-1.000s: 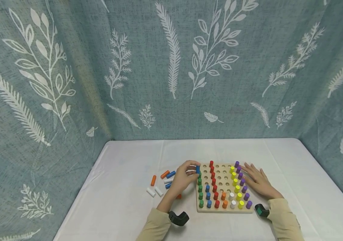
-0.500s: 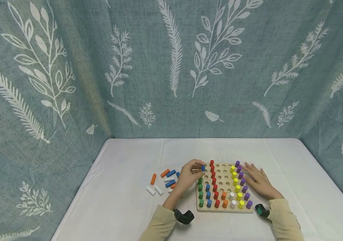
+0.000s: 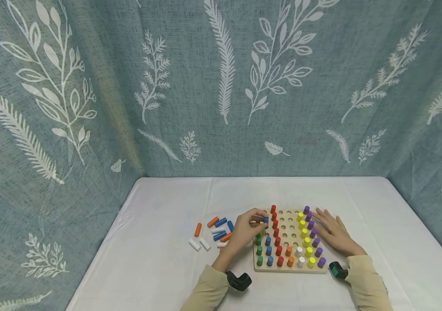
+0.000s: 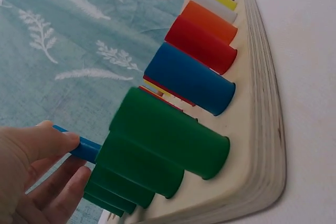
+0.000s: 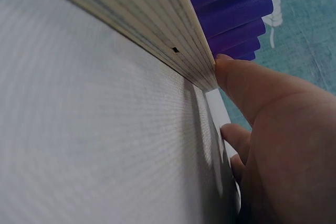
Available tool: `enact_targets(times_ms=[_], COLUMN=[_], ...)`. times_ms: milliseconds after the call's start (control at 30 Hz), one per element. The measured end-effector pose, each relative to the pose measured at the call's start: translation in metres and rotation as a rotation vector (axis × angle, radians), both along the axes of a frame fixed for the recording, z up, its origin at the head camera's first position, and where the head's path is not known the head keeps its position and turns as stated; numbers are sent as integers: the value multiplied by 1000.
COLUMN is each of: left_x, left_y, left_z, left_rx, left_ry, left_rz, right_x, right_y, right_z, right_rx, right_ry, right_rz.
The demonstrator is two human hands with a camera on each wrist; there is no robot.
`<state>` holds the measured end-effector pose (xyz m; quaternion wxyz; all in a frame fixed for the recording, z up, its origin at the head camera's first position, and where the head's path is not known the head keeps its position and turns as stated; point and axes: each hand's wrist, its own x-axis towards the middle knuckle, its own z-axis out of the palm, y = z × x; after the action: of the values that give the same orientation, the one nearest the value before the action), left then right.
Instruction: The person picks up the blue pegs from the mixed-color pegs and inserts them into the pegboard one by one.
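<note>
My left hand [image 3: 245, 228] pinches a blue peg [image 4: 87, 150] between thumb and fingertips, over the second column from the left of a wooden pegboard [image 3: 295, 270]. In the left wrist view the peg's lower end is hidden behind a row of green pegs [image 4: 170, 132]. Flat and relaxed at the board's right side lies my right hand [image 3: 336, 235]. Its thumb [image 5: 236, 74] touches the board's edge beside the purple pegs [image 5: 233, 9]. Full columns of red pegs [image 3: 276, 233] and purple pegs stand upright in the board; a yellow column [image 3: 304, 233] runs beside the purple.
Left of the board, loose orange pegs [image 3: 198, 230], white pegs [image 3: 205, 244] and blue pegs [image 3: 220, 222] lie on the white-covered table [image 3: 159, 259]. Bare holes [image 3: 284, 227] show between the red and yellow columns. A patterned curtain [image 3: 190, 86] hangs around the table.
My left hand has carried the blue peg rightward from the board's left edge to the second column, then lowered it slightly. My right hand has stayed in place.
</note>
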<state>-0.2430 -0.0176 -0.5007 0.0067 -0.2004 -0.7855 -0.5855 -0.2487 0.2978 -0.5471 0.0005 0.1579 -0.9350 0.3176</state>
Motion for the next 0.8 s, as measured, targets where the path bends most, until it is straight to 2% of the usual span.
enact_targets(times_ms=[67,267,333,600,800], left_x=[2,16,18,5,1], left_y=[1,0,-1,0,-2], left_z=[3,26,28,1,-5], left_rx=[0,-6,-16,-51,-48], left_ry=[-9,-15,-3,-5,6], left_rz=[1,-10,-12,2,-50], right_x=[0,0,1,3,2], right_y=[0,0,0,-2,-2], right_z=[0,1,1,5,5], right_rx=[7,8,5,-9,-4], right_ry=[-1,8,2,-5,-15], right_rz=[0,0,1,1,-5])
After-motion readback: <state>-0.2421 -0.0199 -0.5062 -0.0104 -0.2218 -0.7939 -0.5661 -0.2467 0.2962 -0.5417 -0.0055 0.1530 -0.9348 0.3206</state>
